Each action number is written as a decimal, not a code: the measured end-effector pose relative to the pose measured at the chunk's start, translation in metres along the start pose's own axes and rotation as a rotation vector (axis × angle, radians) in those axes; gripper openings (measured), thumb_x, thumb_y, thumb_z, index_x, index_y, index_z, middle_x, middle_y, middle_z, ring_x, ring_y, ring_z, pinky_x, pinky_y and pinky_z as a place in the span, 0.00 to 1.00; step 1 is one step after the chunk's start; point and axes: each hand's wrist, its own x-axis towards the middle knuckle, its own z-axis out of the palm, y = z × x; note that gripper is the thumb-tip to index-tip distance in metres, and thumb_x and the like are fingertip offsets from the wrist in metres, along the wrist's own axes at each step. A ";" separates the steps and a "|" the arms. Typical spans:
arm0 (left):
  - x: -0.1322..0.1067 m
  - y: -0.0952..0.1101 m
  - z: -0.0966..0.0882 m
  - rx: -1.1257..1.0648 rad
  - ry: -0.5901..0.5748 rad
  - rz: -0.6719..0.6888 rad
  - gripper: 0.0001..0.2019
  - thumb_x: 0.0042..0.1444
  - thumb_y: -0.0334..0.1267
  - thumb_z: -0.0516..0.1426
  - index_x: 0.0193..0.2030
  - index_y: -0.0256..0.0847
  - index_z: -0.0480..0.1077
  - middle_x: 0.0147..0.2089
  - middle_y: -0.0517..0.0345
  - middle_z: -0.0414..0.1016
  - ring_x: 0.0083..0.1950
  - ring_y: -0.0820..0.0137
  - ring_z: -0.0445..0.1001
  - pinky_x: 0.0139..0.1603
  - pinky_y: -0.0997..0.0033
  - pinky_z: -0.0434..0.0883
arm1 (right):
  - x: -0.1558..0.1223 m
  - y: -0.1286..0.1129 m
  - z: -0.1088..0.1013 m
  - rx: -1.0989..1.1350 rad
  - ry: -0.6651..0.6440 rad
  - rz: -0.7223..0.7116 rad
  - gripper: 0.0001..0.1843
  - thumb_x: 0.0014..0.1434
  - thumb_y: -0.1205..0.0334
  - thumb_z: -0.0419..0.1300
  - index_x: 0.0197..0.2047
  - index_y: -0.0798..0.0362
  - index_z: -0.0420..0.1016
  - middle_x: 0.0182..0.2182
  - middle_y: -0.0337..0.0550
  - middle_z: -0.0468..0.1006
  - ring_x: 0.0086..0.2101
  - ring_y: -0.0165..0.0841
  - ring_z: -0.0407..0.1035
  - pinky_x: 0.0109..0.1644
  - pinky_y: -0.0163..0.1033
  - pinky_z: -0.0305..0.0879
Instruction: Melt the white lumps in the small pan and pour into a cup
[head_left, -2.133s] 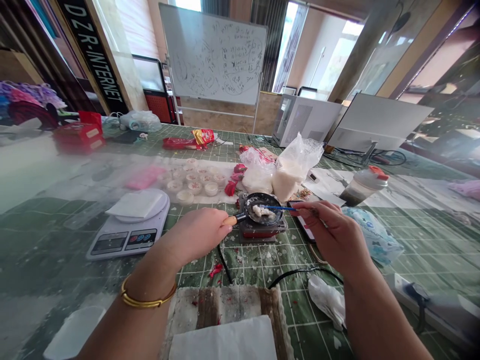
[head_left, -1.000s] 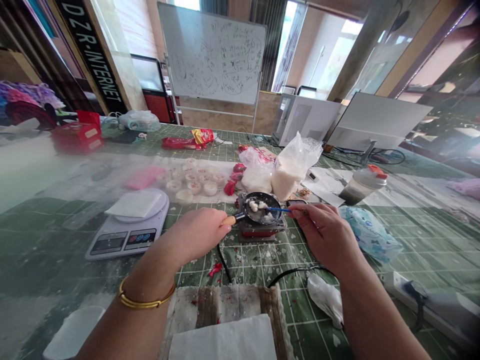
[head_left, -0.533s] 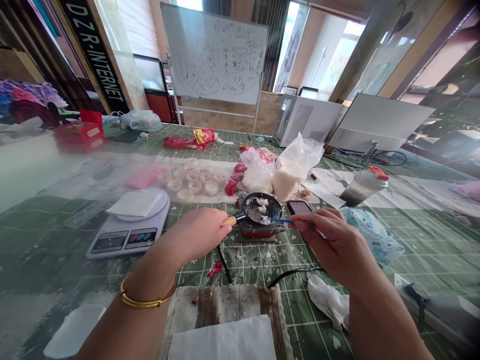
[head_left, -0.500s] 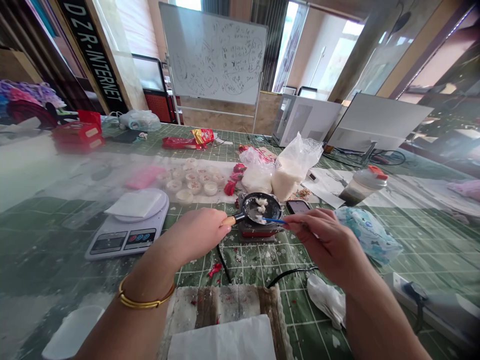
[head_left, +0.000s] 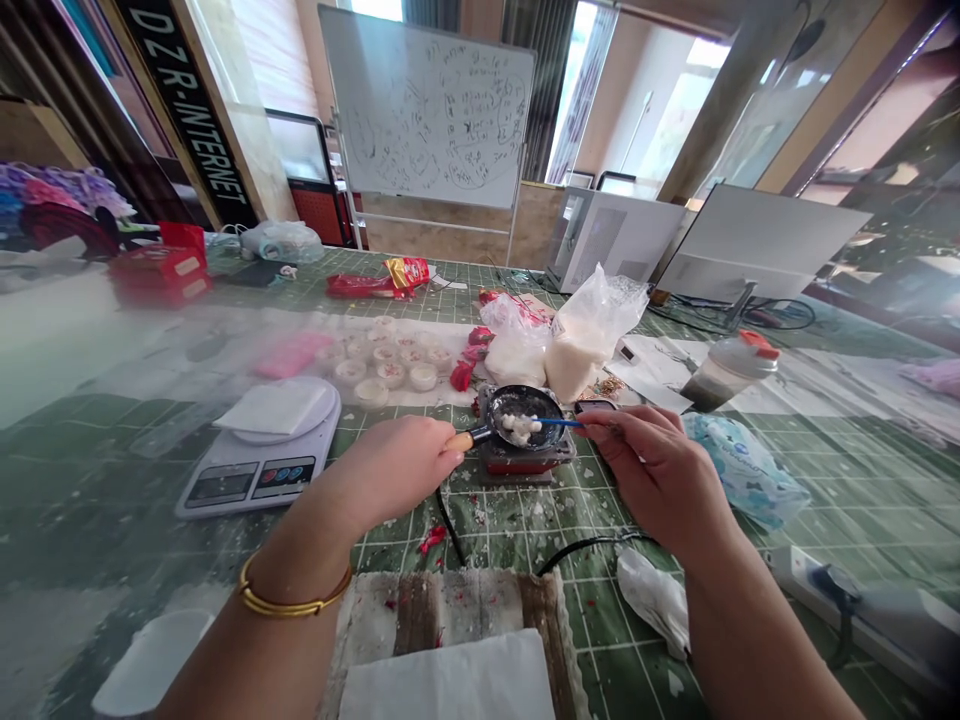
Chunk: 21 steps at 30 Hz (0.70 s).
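My left hand (head_left: 409, 455) is wrapped round the wooden handle of a small black frying pan (head_left: 551, 405). The pan rests on a small red hot plate (head_left: 525, 465). White lumps (head_left: 519, 428) lie in the pan; they look like softened wax, but I cannot be sure. Between thumb and fingers, my right hand (head_left: 649, 465) pinches a thin blue stick (head_left: 559, 422), its tip in the pan by the lumps. Behind the pan stand a clear bag of white granules (head_left: 577, 350) and a second bag of white material (head_left: 516, 358). A phone (head_left: 596, 406) lies partly hidden behind my right hand.
Left stands a white kitchen scale (head_left: 262, 450). Several small filled cups (head_left: 390, 372) sit beyond it, beside red flowers (head_left: 463, 375). A tissue pack (head_left: 746, 470), a shaker bottle (head_left: 731, 370) and a power strip (head_left: 802, 580) are right. Black cables (head_left: 592, 542) cross the front, near a striped cloth (head_left: 420, 610).
The blue stick has swung higher and farther back in the pan, my right hand shifting with it. The white lumps have been gathered lower in the pan. My left hand keeps its hold.
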 end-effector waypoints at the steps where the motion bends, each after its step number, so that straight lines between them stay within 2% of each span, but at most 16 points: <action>1: 0.000 0.000 0.000 0.003 -0.001 -0.004 0.19 0.61 0.46 0.41 0.24 0.40 0.59 0.25 0.57 0.66 0.24 0.72 0.59 0.25 0.70 0.51 | -0.001 -0.001 -0.001 0.002 0.005 -0.004 0.09 0.61 0.62 0.54 0.42 0.49 0.74 0.34 0.41 0.79 0.37 0.34 0.70 0.48 0.44 0.61; 4: 0.000 0.001 -0.001 0.000 -0.011 -0.020 0.18 0.60 0.46 0.41 0.24 0.40 0.60 0.26 0.56 0.67 0.24 0.71 0.60 0.25 0.70 0.51 | -0.002 -0.001 -0.005 -0.007 -0.027 0.006 0.09 0.61 0.62 0.53 0.42 0.48 0.74 0.33 0.40 0.79 0.37 0.34 0.70 0.47 0.44 0.62; 8: 0.000 0.002 -0.002 -0.011 0.001 -0.016 0.18 0.60 0.46 0.42 0.24 0.39 0.60 0.26 0.55 0.68 0.24 0.71 0.60 0.25 0.69 0.52 | -0.003 -0.003 -0.010 -0.012 0.032 0.039 0.09 0.61 0.61 0.53 0.41 0.48 0.74 0.33 0.40 0.78 0.37 0.34 0.70 0.45 0.43 0.63; 13: 0.000 0.000 -0.001 -0.006 0.002 -0.016 0.18 0.60 0.46 0.42 0.25 0.39 0.62 0.27 0.55 0.68 0.25 0.71 0.61 0.25 0.69 0.52 | -0.001 -0.004 -0.003 0.045 -0.089 0.024 0.11 0.62 0.59 0.52 0.42 0.49 0.74 0.31 0.40 0.78 0.34 0.33 0.71 0.44 0.42 0.64; 19: 0.000 0.001 -0.001 -0.006 -0.005 -0.015 0.18 0.60 0.46 0.42 0.25 0.39 0.62 0.27 0.55 0.69 0.25 0.71 0.61 0.25 0.70 0.52 | -0.003 -0.001 -0.008 -0.060 0.017 0.056 0.09 0.60 0.60 0.54 0.40 0.49 0.74 0.31 0.40 0.78 0.35 0.35 0.70 0.46 0.44 0.62; 21: 0.000 0.001 -0.001 -0.007 -0.003 -0.022 0.19 0.60 0.46 0.42 0.25 0.39 0.62 0.26 0.55 0.68 0.25 0.71 0.61 0.25 0.70 0.52 | -0.005 -0.004 -0.012 -0.028 -0.011 0.043 0.08 0.61 0.61 0.54 0.41 0.49 0.73 0.31 0.39 0.78 0.34 0.34 0.70 0.45 0.43 0.62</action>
